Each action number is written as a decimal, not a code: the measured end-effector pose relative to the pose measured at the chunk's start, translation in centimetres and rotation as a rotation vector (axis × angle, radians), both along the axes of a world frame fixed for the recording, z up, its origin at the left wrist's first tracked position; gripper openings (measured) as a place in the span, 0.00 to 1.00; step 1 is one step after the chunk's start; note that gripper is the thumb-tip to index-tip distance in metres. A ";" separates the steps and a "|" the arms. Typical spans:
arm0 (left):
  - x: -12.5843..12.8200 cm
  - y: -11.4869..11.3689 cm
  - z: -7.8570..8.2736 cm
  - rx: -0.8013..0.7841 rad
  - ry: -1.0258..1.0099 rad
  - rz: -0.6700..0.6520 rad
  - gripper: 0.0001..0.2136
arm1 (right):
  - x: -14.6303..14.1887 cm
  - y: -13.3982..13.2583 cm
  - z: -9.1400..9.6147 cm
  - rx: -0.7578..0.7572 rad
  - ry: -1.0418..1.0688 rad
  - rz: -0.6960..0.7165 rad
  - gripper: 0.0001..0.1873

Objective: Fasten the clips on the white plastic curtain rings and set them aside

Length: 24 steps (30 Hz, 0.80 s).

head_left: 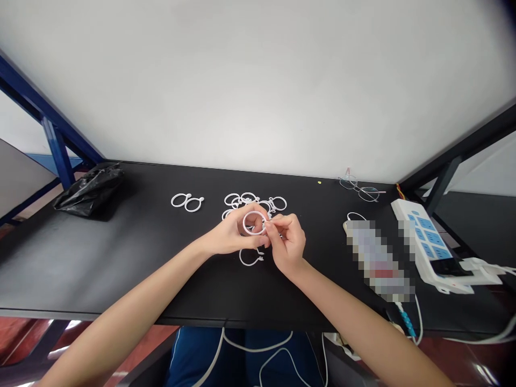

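Observation:
Just above the desk, both my hands hold one white plastic curtain ring [244, 221]. My left hand [230, 232] curls around its left side, with fingers behind it and the thumb below. My right hand [287, 240] pinches the ring's right side between thumb and fingertips, which hide its clasp. Behind my hands lies a loose pile of several similar rings [249, 194], partly covered by my fingers. Below them, nearer the desk's front edge, rests an unclasped ring [249, 264] with a gap on its right. Two rings [187, 202] with round knobs lie together farther left.
On the black desk [161, 279], a black plastic bag [91, 191] sits at the far left. To the right are eyeglasses [358, 188], a blurred-out phone [379, 260] on a cable, and a white power strip [427, 242]. A white wall [250, 97] stands behind.

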State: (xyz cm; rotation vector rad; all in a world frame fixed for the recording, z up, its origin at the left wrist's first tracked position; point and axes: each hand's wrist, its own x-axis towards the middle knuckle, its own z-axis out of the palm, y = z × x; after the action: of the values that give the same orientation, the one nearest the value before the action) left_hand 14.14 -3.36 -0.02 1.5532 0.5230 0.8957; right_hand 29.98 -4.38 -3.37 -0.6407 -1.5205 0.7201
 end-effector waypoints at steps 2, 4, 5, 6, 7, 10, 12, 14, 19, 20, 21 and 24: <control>0.1 0.0 0.0 0.025 -0.001 0.035 0.10 | -0.1 -0.1 0.0 -0.009 0.004 0.013 0.06; 0.2 0.0 0.0 0.051 0.009 0.078 0.09 | 0.0 0.0 -0.1 -0.003 -0.009 0.006 0.06; 0.2 -0.1 0.0 0.060 0.018 0.098 0.09 | 0.0 0.0 -0.2 0.008 -0.025 -0.004 0.06; 0.2 -0.1 0.0 0.067 0.029 0.115 0.09 | 0.1 0.1 -0.2 0.021 -0.046 -0.016 0.05; 0.2 -0.1 0.0 0.071 0.041 0.128 0.09 | 0.2 0.1 -0.3 0.033 -0.068 -0.031 0.04; 0.2 -0.2 0.0 0.079 0.075 0.165 0.08 | 0.6 0.3 -0.2 0.053 -0.124 -0.068 0.06; 0.2 -0.3 -0.1 0.083 0.084 0.179 0.08 | 0.8 0.4 -0.1 0.071 -0.125 -0.085 0.10; 0.1 -0.3 -0.2 0.071 0.089 0.190 0.08 | 0.8 0.6 0.0 0.092 -0.109 -0.093 0.11; 0.2 -0.3 -0.2 0.004 0.060 0.228 0.11 | 0.9 0.6 0.2 0.094 -0.121 -0.096 0.10; 0.2 -0.3 -0.2 0.001 0.051 0.229 0.11 | 0.9 0.6 0.1 0.093 -0.132 -0.095 0.10; 0.2 -0.3 -0.2 0.003 0.044 0.230 0.11 | 0.9 0.6 0.0 0.092 -0.143 -0.091 0.10; 0.2 -0.3 -0.2 0.023 0.049 0.241 0.11 | 1.1 0.5 -0.3 0.087 -0.163 -0.073 0.09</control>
State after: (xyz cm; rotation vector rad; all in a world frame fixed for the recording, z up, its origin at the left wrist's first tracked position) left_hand 14.30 -3.64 -0.25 1.5578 0.7489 1.0512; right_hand 31.05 -3.88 -3.67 -0.6989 -1.6597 0.5539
